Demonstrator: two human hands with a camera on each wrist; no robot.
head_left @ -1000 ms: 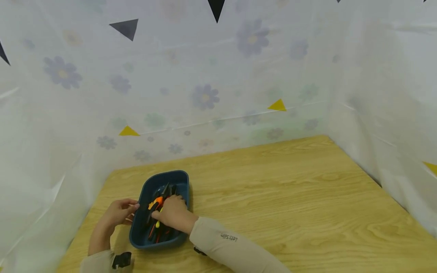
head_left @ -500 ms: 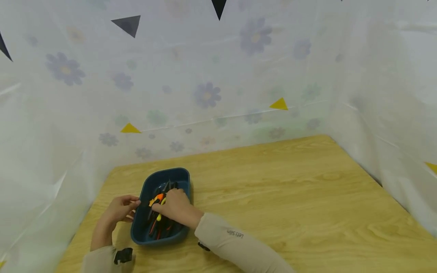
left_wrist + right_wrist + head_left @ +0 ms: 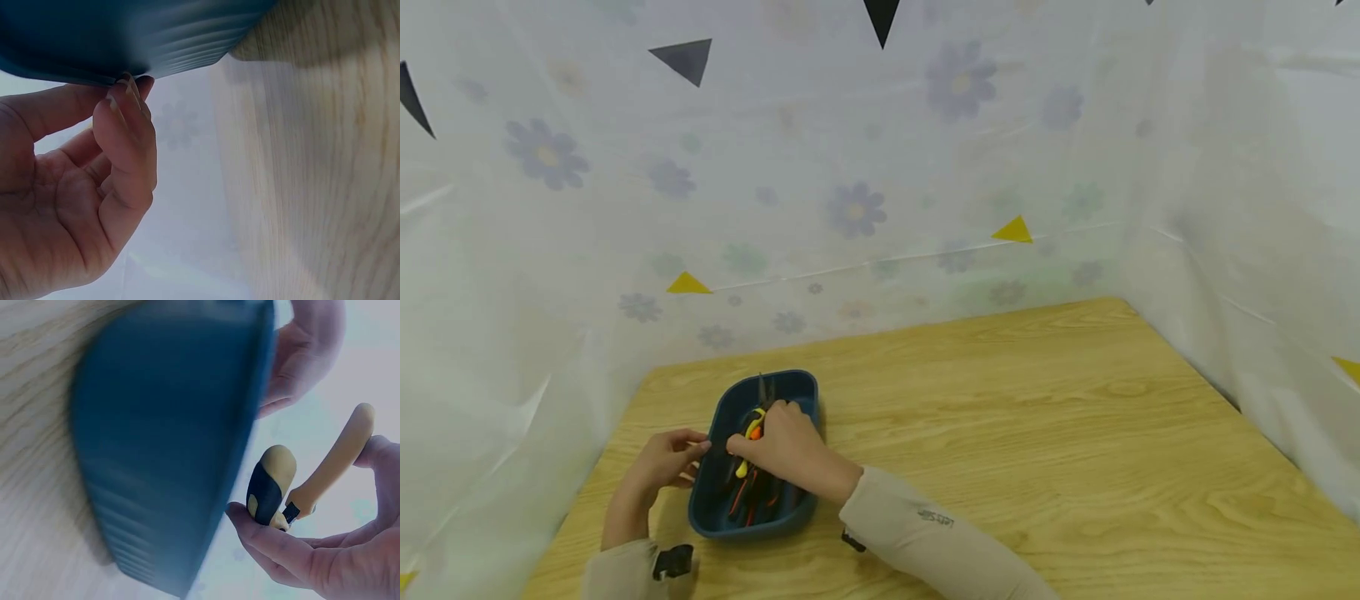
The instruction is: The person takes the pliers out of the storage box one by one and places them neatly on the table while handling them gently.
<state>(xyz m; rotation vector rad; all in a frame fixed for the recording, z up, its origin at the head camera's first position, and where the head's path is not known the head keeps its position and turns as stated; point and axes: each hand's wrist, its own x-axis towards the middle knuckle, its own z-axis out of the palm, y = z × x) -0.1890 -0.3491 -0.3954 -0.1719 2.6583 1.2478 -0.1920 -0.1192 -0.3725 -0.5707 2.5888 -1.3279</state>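
Left hand (image 3: 662,462): thumb and fingertips pinch the blue box (image 3: 156,444) at its nearest rim, presumably to steady it. Right hand (image 3: 786,442), over the box: curled round yellow-and-black pliers (image 3: 339,453), handles spread between thumb and fingers; other tools (image 3: 752,502) lie beneath.

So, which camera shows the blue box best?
The head view: it shows the blue box from above with tools inside, though the right hand hides part. Both wrist views show only its outer wall and rim, cut off at the picture's edge.
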